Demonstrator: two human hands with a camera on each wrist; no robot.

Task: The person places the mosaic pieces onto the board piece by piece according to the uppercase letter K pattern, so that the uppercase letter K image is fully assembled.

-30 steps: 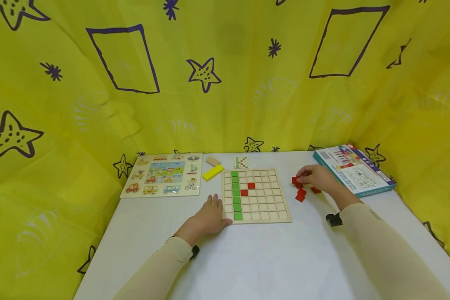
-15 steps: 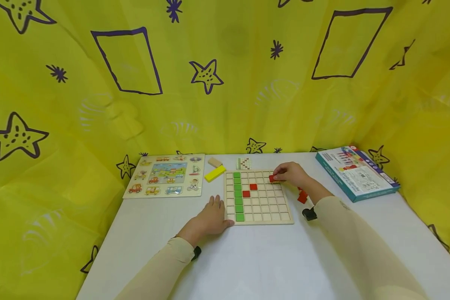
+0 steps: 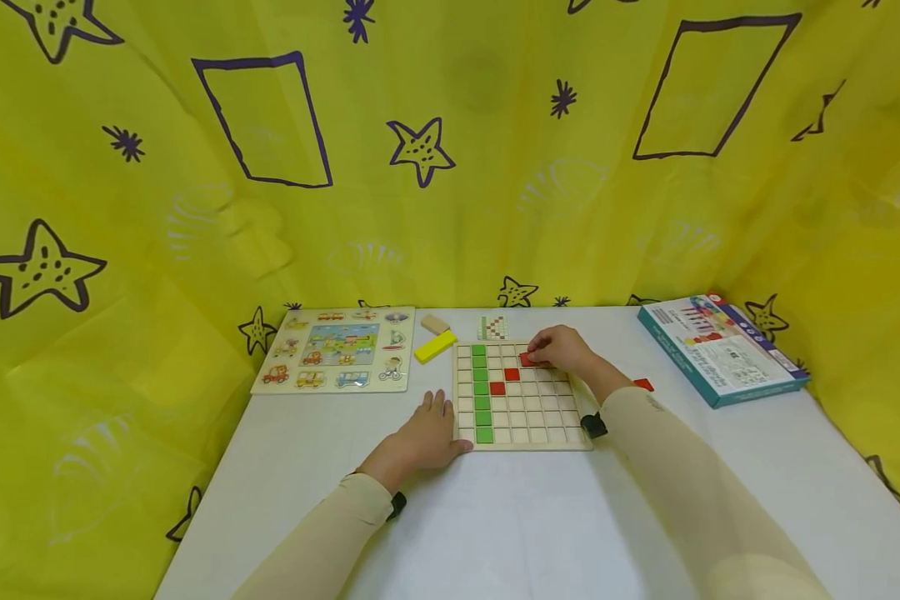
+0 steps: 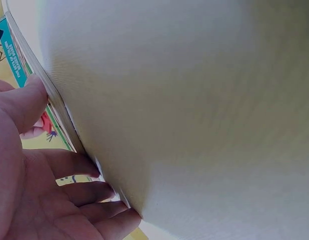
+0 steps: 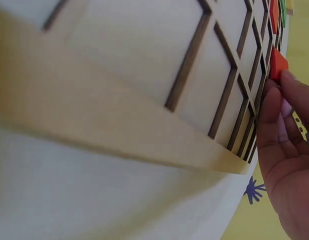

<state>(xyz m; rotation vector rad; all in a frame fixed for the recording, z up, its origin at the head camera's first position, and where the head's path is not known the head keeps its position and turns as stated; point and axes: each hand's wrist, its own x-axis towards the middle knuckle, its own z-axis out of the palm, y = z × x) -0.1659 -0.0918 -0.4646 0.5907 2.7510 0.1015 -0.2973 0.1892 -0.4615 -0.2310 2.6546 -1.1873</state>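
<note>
A wooden grid board (image 3: pixel 528 422) lies flat on the white table. Green square tiles (image 3: pixel 482 388) fill most of one column at its left, and two red tiles (image 3: pixel 512 375) sit in a diagonal. Between thumb and fingertips my right hand (image 3: pixel 561 348) pinches another red square tile (image 5: pixel 278 65) at the board's upper part; in the right wrist view it stands tilted at the grid. My left hand (image 3: pixel 426 435) rests along the board's left edge, thumb at the near corner. The left wrist view shows its fingers (image 4: pixel 87 192) extended against that edge.
A red tile (image 3: pixel 643 384) lies right of the board, partly behind my right forearm. Beyond it is a teal-edged box (image 3: pixel 723 350). A pattern card (image 3: pixel 493 327) lies behind the board. Left are a yellow block (image 3: pixel 436 347), a plain wooden block (image 3: pixel 435 324) and a picture puzzle (image 3: pixel 333 350).
From the loose red tiles at the right, my right hand has carried one red tile leftward to the board's upper cells. The left hand stays at the board's edge.
</note>
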